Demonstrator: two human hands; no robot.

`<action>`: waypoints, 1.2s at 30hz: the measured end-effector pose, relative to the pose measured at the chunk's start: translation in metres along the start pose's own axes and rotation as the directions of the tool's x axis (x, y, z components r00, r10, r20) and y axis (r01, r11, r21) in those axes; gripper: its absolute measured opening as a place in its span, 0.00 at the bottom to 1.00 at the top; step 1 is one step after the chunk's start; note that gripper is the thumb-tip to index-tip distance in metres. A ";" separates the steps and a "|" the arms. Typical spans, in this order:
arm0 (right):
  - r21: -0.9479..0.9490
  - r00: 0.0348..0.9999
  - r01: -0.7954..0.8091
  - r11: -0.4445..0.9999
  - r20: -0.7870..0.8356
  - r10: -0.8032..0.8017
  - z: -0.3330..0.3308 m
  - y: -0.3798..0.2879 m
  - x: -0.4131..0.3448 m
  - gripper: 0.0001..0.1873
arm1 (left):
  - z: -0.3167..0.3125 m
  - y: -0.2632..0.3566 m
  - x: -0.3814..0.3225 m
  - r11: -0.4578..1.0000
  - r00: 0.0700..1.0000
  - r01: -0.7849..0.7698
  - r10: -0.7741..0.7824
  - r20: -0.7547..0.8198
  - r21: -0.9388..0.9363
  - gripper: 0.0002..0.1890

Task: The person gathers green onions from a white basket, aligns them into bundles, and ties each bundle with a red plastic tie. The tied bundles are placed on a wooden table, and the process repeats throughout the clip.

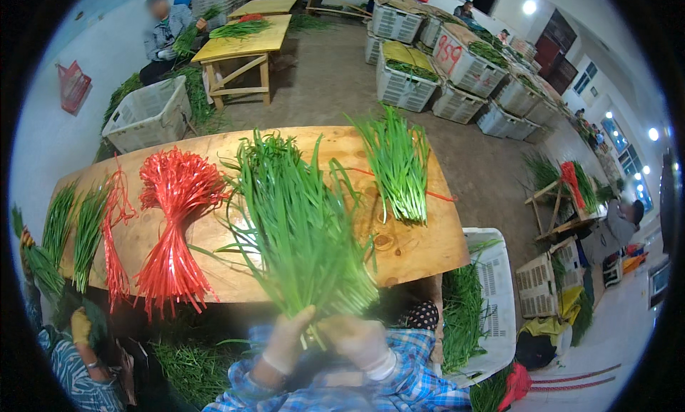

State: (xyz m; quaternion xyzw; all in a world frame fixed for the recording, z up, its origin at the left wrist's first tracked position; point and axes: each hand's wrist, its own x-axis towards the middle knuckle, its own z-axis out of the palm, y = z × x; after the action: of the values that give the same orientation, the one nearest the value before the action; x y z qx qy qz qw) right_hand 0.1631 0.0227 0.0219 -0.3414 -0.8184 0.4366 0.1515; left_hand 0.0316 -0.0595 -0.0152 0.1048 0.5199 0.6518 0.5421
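Observation:
In the head view my left hand (289,334), in a pale glove, grips the stem ends of a bunch of green garlic chives (299,283), its leaves pointing away from me. Right beside it is my right hand (358,339), also gloved and motion-blurred, with its fingers at the stems; whether it grips any is unclear. Beyond my hands a larger pile of chives (289,192) lies on the wooden table (385,267). To its right, a smaller chive bunch (398,171) rests across a red plastic tie (440,195).
A sheaf of red plastic ties (174,214) lies left of the pile. A white plastic crate (495,305) holding chives stands at my right. At far left a co-worker's yellow-gloved hand (80,326) is close by. Stacked crates (406,82) stand across the floor.

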 end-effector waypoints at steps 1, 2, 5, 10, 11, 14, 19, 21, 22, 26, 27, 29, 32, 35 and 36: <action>0.181 0.975 -0.198 0.963 0.135 0.175 -0.001 0.001 0.003 0.20 | 0.000 0.000 0.001 0.992 0.999 -0.035 0.033 0.013 0.123 0.12; 0.125 0.960 -0.246 0.961 0.166 0.225 0.002 0.000 0.008 0.20 | 0.001 -0.001 0.002 1.000 1.000 0.014 -0.014 -0.008 0.021 0.12; 0.285 0.918 -0.380 0.880 0.233 0.320 0.014 -0.004 0.014 0.17 | 0.004 -0.002 0.004 1.000 0.998 -0.016 0.015 -0.058 -0.014 0.14; 0.475 0.950 -0.289 0.831 0.036 0.310 0.023 -0.009 -0.007 0.08 | 0.009 0.002 0.000 0.991 0.984 -0.106 0.117 -0.136 0.086 0.10; 0.572 0.937 -0.301 0.763 0.026 0.350 0.019 -0.008 -0.013 0.08 | 0.010 0.003 -0.001 0.998 0.990 -0.048 0.054 -0.128 0.047 0.11; 0.778 0.842 -0.361 0.514 0.035 0.538 0.006 -0.005 -0.031 0.05 | 0.014 0.008 -0.007 0.999 0.997 0.027 -0.030 -0.074 -0.040 0.12; 0.783 0.858 -0.172 0.598 -0.178 0.481 -0.009 -0.003 -0.048 0.03 | 0.020 0.010 -0.006 0.998 0.994 0.050 -0.053 -0.100 -0.037 0.12; 0.881 0.797 -0.112 0.460 -0.197 0.571 -0.012 0.005 -0.054 0.02 | 0.017 0.010 -0.004 0.999 0.987 0.038 -0.043 -0.157 -0.036 0.12; 0.922 0.743 -0.043 0.384 -0.227 0.630 -0.014 0.011 -0.060 0.02 | 0.012 0.013 -0.003 0.990 0.981 0.076 -0.096 -0.171 -0.122 0.11; 0.490 0.896 -0.119 0.864 -0.321 0.306 -0.011 0.052 -0.074 0.05 | 0.006 0.014 0.000 0.991 0.987 0.043 -0.061 -0.147 -0.123 0.12; 0.139 0.947 -0.112 0.984 -0.285 0.148 -0.008 0.062 -0.075 0.06 | 0.006 0.015 0.000 0.989 0.992 0.032 -0.050 -0.120 -0.147 0.12; -0.014 0.997 -0.076 0.997 0.009 0.076 -0.007 0.074 -0.075 0.07 | 0.004 0.016 0.000 0.957 0.994 0.088 -0.103 -0.041 -0.276 0.13; -0.550 0.969 0.244 0.799 0.112 -0.219 -0.018 0.065 -0.058 0.06 | 0.000 0.021 -0.002 0.964 0.985 0.124 -0.148 -0.085 -0.235 0.11; -0.505 0.836 0.371 0.779 -0.182 -0.517 -0.041 0.033 -0.008 0.08 | -0.005 0.024 -0.001 0.953 0.989 0.145 -0.150 0.002 -0.264 0.08; -0.604 0.824 0.359 0.712 -0.154 -0.546 -0.044 0.020 0.009 0.13 | -0.006 0.024 -0.001 0.960 0.992 0.122 -0.123 0.015 -0.254 0.08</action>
State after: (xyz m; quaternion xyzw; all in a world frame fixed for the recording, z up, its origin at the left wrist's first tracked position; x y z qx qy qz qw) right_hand 0.1892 0.0635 0.0302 -0.2223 -0.9308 0.0696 0.2817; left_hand 0.0131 -0.0602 0.0018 0.0016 0.4379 0.6782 0.5901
